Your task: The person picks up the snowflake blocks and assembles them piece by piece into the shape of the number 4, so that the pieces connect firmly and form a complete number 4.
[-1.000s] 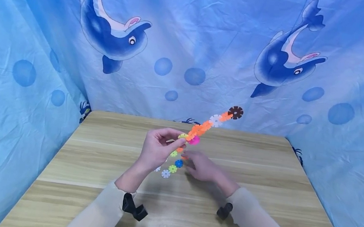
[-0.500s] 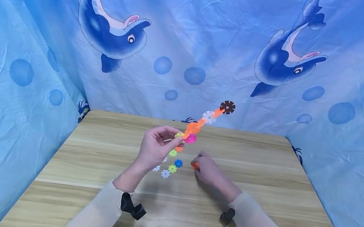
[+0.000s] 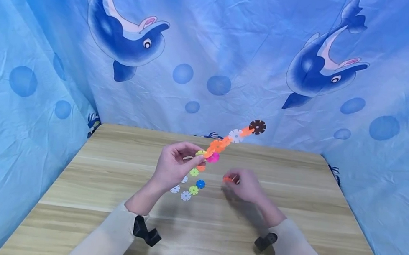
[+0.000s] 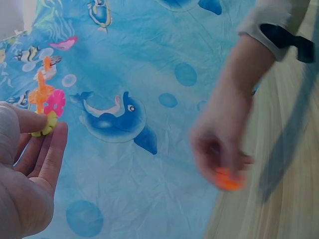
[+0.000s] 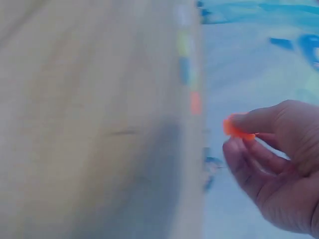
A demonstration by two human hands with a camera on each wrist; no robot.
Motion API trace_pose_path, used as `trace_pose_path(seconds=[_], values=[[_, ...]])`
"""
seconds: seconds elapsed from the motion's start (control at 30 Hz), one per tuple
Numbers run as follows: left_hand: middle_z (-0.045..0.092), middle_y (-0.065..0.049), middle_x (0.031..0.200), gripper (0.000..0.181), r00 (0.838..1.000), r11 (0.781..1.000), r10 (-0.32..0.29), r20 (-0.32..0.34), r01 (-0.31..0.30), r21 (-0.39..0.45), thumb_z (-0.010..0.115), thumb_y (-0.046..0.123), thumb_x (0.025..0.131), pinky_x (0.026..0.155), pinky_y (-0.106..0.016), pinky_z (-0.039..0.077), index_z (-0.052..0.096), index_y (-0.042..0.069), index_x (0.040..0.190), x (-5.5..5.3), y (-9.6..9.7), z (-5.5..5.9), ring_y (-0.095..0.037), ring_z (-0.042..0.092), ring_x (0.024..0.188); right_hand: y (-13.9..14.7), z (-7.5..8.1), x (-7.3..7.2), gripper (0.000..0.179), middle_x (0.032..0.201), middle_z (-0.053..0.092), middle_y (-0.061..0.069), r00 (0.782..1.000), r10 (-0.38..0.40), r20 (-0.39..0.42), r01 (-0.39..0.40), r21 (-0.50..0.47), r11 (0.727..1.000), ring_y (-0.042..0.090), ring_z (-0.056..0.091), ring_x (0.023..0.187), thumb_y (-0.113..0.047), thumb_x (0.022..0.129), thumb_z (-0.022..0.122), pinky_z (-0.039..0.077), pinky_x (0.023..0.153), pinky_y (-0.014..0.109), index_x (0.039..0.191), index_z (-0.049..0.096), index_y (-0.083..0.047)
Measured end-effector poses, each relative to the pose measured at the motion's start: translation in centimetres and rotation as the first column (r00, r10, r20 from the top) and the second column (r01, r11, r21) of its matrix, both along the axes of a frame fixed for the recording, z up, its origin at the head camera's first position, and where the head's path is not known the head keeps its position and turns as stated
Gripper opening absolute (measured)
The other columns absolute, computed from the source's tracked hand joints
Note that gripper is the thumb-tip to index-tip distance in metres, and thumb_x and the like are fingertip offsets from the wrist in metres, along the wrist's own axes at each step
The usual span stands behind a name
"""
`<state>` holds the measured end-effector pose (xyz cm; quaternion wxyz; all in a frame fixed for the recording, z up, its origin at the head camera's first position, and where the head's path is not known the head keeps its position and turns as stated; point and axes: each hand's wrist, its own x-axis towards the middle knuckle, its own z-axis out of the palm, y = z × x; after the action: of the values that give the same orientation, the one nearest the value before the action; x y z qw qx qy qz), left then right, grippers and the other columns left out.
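Note:
My left hand pinches the yellow notched disc at the near end of a chain of interlocking snowflake discs. From there the chain slants up and right through several orange discs and a white one to a brown disc at its tip. Beside the yellow piece sits a pink disc. To the right, my right hand holds a single orange snowflake disc between thumb and fingers, apart from the chain.
Loose discs lie on the wooden table below the left hand: a blue one, white ones, yellow-green ones and an orange one. A blue dolphin-print curtain surrounds the back and sides.
My right hand has taken an orange disc from beside the loose discs and moved right with it. The left hand keeps its grip, shifting slightly left with the chain.

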<state>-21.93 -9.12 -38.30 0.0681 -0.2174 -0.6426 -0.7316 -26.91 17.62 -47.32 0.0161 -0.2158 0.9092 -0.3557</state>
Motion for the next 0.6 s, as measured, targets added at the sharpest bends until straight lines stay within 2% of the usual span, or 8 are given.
trace_pose_path(seconds=[0.07, 0.1, 0.2, 0.27, 0.3, 0.4, 0.53, 0.6], values=[[0.076, 0.005, 0.097, 0.018, 1.000, 1.000, 0.006, 0.003, -0.006, -0.020, 0.074, -0.007, 0.093, 0.086, -0.033, 0.067, 0.071, -0.014, 0.110, -0.1, 0.1, -0.1, -0.010, 0.078, 0.087, 0.3, 1.9, 0.6, 0.012, 0.094, 0.078, 0.008, 0.999, -0.042, -0.001, 0.041, -0.168, 0.985, 0.014, 0.072, 0.078, -0.010, 0.098, 0.075, 0.062, 0.070, 0.024, 0.110, 0.078, -0.009], [0.076, 0.005, 0.097, 0.019, 1.000, 1.000, 0.007, 0.005, -0.007, -0.028, 0.074, -0.006, 0.093, 0.086, -0.033, 0.067, 0.071, -0.014, 0.110, -0.1, 0.1, -0.1, -0.010, 0.077, 0.087, 0.3, 3.0, 1.0, 0.014, 0.098, 0.079, 0.010, 0.998, -0.055, -0.008, 0.051, -0.261, 0.964, 0.016, 0.074, 0.082, -0.008, 0.098, 0.074, 0.065, 0.074, 0.026, 0.112, 0.077, -0.008], [0.076, 0.004, 0.097, 0.019, 1.000, 0.999, 0.006, 0.011, -0.006, -0.040, 0.075, -0.006, 0.093, 0.086, -0.033, 0.067, 0.072, -0.013, 0.110, -0.2, 0.2, -0.3, -0.010, 0.077, 0.087, 0.4, 5.9, 2.3, 0.017, 0.101, 0.081, 0.014, 0.997, -0.048, -0.063, 0.009, -0.509, 0.861, 0.024, 0.079, 0.084, -0.001, 0.097, 0.074, 0.068, 0.077, 0.034, 0.114, 0.074, 0.001], [0.076, 0.001, 0.097, 0.018, 1.000, 0.999, 0.004, 0.015, -0.003, -0.040, 0.075, -0.006, 0.093, 0.086, -0.033, 0.067, 0.073, -0.012, 0.110, -0.2, 0.4, -0.3, -0.011, 0.077, 0.086, 0.3, 7.3, 3.2, 0.017, 0.101, 0.082, 0.008, 0.990, -0.022, -0.139, -0.066, -0.594, 0.802, 0.022, 0.081, 0.084, 0.004, 0.096, 0.074, 0.068, 0.078, 0.035, 0.112, 0.072, 0.007], [0.076, 0.000, 0.096, 0.018, 1.000, 0.999, 0.001, 0.016, 0.000, -0.038, 0.076, -0.006, 0.093, 0.086, -0.033, 0.067, 0.073, -0.012, 0.110, -0.2, 0.4, -0.3, -0.011, 0.078, 0.085, 0.2, 7.9, 3.6, 0.017, 0.100, 0.083, 0.003, 0.985, -0.011, -0.173, -0.098, -0.612, 0.785, 0.021, 0.081, 0.085, 0.006, 0.095, 0.074, 0.068, 0.078, 0.034, 0.111, 0.071, 0.008], [0.077, -0.001, 0.096, 0.018, 1.000, 0.999, -0.005, 0.017, 0.006, -0.035, 0.076, -0.007, 0.093, 0.087, -0.033, 0.067, 0.073, -0.012, 0.110, -0.1, 0.6, -0.2, -0.011, 0.078, 0.083, -0.4, 8.9, 4.6, 0.016, 0.098, 0.082, -0.012, 0.971, 0.000, -0.237, -0.151, -0.621, 0.769, 0.014, 0.081, 0.085, 0.009, 0.093, 0.075, 0.067, 0.077, 0.030, 0.108, 0.071, 0.008], [0.077, 0.003, 0.095, 0.019, 1.000, 0.999, -0.014, 0.015, 0.015, -0.035, 0.076, -0.008, 0.092, 0.086, -0.033, 0.067, 0.073, -0.013, 0.110, 0.0, 1.0, 0.0, -0.010, 0.078, 0.082, -1.0, 9.3, 5.2, 0.015, 0.098, 0.081, -0.013, 0.962, -0.009, -0.273, -0.166, -0.612, 0.773, 0.015, 0.081, 0.085, 0.010, 0.091, 0.075, 0.067, 0.076, 0.030, 0.106, 0.073, 0.006], [0.078, -0.001, 0.095, 0.018, 1.000, 0.999, -0.013, 0.010, 0.014, -0.038, 0.076, -0.007, 0.092, 0.086, -0.033, 0.067, 0.074, -0.012, 0.110, 0.1, 1.1, 0.0, -0.010, 0.078, 0.081, -1.1, 9.3, 5.2, 0.015, 0.098, 0.082, -0.012, 0.960, -0.006, -0.281, -0.176, -0.614, 0.770, 0.016, 0.081, 0.085, 0.011, 0.091, 0.075, 0.068, 0.075, 0.031, 0.105, 0.074, 0.006]])
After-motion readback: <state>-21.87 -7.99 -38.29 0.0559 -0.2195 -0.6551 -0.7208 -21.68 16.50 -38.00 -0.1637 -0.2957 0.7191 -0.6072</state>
